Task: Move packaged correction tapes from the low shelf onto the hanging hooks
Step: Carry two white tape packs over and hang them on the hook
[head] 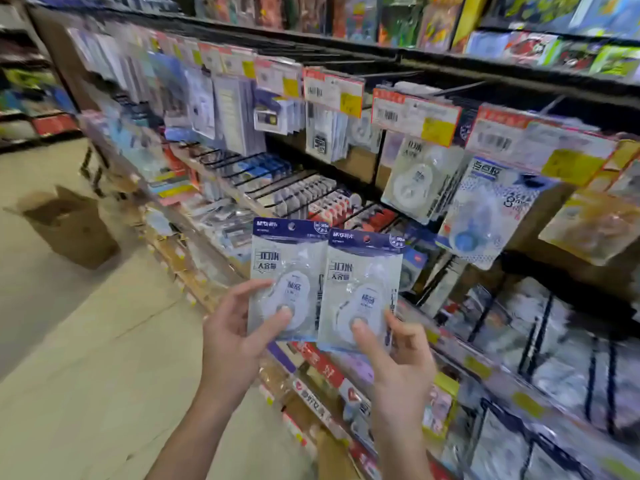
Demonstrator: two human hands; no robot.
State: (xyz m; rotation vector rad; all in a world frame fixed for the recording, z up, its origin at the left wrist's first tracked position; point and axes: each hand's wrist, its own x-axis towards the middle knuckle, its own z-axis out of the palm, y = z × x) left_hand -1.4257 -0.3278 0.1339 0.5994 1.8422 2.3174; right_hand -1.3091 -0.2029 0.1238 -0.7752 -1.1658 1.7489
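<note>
I hold two packaged correction tapes upright and side by side in front of the shelving. My left hand (239, 337) grips the left pack (285, 268), thumb pressed on its front. The right pack (362, 282) is gripped by my right hand (398, 358) in the same way. Both packs are clear bags with a dark blue header and a white tape inside. Above and to the right, matching correction tape packs (420, 178) hang on hooks (457, 88) behind red and yellow price tags (415, 116).
An open cardboard box (71, 226) stands on the tiled aisle floor at the left. Low shelves (322, 368) with red labels run along below my hands. More hanging stationery packs (485, 216) crowd the right side, with books on the top shelf.
</note>
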